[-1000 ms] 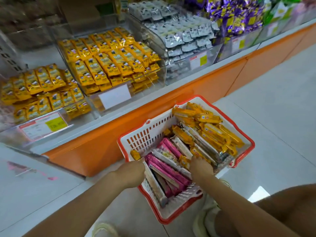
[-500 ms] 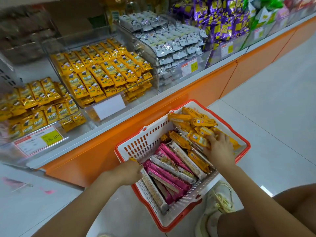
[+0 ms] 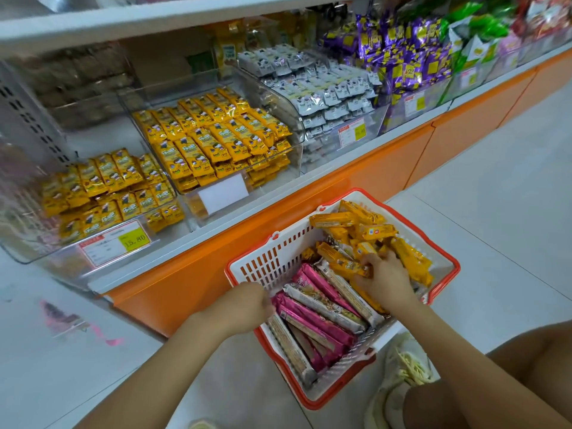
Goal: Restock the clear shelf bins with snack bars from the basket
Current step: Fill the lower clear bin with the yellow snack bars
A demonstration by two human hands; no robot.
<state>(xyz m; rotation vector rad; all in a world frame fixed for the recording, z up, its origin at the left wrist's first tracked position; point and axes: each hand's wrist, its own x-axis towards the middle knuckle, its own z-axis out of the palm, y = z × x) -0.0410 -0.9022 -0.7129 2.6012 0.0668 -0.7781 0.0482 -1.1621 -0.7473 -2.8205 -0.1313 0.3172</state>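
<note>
Behind the basket [image 3: 269, 261] an orange base panel [image 3: 192, 283] carries the clear shelf bins: two hold yellow packets [image 3: 216, 134], and one further right of them holds grey-white packets [image 3: 325, 88]. Nothing stands between basket and bins. A pale shoe [image 3: 402, 366] sits just beside the basket's near right corner. The white, red-rimmed basket holds glossy snack bars: orange bars [image 3: 371, 230] heaped at its far end, too jumbled to count, about four pink bars [image 3: 312, 317] and at least three pale bars [image 3: 322, 305] at its near end. The left hand [image 3: 244, 308] grips the basket's left rim; the right hand [image 3: 383, 280], inside, curls round an orange bar.
</note>
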